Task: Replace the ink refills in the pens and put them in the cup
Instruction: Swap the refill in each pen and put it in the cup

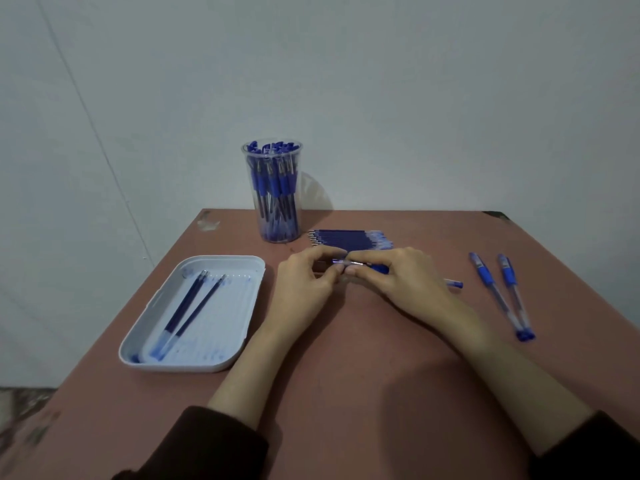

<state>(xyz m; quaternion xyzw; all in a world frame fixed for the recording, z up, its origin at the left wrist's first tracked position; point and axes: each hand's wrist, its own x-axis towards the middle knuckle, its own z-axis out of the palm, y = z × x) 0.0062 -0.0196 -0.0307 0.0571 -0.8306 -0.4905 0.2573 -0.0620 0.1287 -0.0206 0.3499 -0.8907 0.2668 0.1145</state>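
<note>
Head view: left hand (304, 284) and right hand (407, 277) pinch opposite ends of one blue pen (360, 265), seemingly to unscrew it.

Head cam, wide-angle, looks fwd and down, close over table (398, 375).

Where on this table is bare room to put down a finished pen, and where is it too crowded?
Free: the near tabletop between the tray and the two loose pens; also the far right corner behind those pens. Crowded: the middle, where cup, refill row, left hand and right hand with a pen sit close together.
</note>
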